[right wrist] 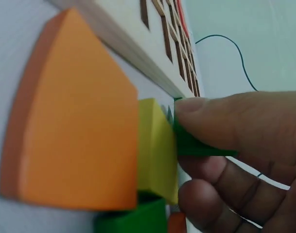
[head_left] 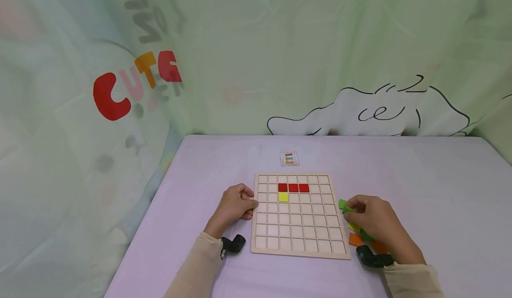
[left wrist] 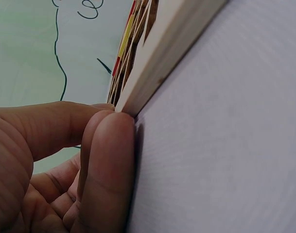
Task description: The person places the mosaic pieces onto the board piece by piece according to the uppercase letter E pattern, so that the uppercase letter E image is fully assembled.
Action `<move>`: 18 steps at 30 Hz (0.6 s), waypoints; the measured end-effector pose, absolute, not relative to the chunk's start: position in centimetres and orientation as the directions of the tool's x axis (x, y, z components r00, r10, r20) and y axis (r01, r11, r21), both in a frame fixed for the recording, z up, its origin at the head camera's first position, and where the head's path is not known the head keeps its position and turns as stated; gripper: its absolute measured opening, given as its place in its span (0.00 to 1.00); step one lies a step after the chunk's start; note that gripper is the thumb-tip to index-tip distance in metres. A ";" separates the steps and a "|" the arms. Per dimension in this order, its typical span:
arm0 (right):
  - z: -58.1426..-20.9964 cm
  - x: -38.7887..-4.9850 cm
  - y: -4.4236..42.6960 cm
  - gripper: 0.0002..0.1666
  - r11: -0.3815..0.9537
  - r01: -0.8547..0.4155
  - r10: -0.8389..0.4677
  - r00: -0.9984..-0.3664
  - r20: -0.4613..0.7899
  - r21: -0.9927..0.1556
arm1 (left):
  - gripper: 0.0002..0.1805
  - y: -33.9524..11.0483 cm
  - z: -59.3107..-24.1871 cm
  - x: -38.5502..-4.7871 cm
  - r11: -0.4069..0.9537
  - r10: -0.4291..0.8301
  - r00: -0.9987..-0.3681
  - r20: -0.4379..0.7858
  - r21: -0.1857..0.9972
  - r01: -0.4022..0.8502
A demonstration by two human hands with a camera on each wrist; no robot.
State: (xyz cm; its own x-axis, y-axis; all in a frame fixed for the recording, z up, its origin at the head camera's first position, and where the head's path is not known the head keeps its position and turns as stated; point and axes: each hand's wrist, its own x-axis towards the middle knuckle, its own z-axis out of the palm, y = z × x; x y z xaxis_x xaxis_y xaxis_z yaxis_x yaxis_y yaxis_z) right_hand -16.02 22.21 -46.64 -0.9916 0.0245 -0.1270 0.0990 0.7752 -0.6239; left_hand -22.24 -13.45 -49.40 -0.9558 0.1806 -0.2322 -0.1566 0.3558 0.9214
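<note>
A wooden grid board (head_left: 300,232) lies on the table, with three red tiles (head_left: 293,187) in a row and one yellow tile (head_left: 283,197) under the leftmost red one. My left hand (head_left: 235,203) holds the board's left edge between thumb and fingertips. Beside the right edge, my right hand (head_left: 374,218) pinches a green tile (right wrist: 199,143) with the thumb on it. Another green tile (head_left: 342,204) sits by those fingertips. Close below are a yellow tile (right wrist: 150,145) and an orange tile (right wrist: 84,121), partly overlapped in view; the hand covers part of this loose pile.
A small card (head_left: 290,159) printed with a coloured grid lies behind the board. The table (head_left: 440,178) has a pale lilac cover, and a printed curtain (head_left: 256,66) hangs along its back and left. Black wrist devices (head_left: 374,258) sit near both cuffs.
</note>
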 end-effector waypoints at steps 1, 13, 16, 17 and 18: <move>-46.7 -16.0 22.2 0.16 0.772 0.101 0.030 -0.992 -0.123 -0.627 | 0.11 -13.5 -49.4 -22.2 0.356 0.181 -0.956 -0.232 0.921 -0.156; -46.6 -15.7 21.9 0.12 0.712 0.012 0.007 -1.000 -0.011 -0.702 | 0.12 -13.5 -49.5 -22.3 0.366 0.176 -0.956 -0.234 0.917 -0.157; -46.7 -15.7 21.8 0.09 0.704 0.014 0.007 -1.000 -0.013 -0.710 | 0.11 -13.5 -49.6 -22.3 0.367 0.174 -0.956 -0.235 0.917 -0.158; -46.7 -15.7 21.8 0.09 0.703 0.019 0.009 -1.000 -0.018 -0.711 | 0.11 -13.5 -49.6 -22.3 0.368 0.173 -0.957 -0.234 0.916 -0.158; -46.7 -15.8 21.8 0.10 0.703 0.025 0.010 -1.000 -0.026 -0.711 | 0.11 -13.4 -49.6 -22.3 0.370 0.171 -0.957 -0.234 0.916 -0.158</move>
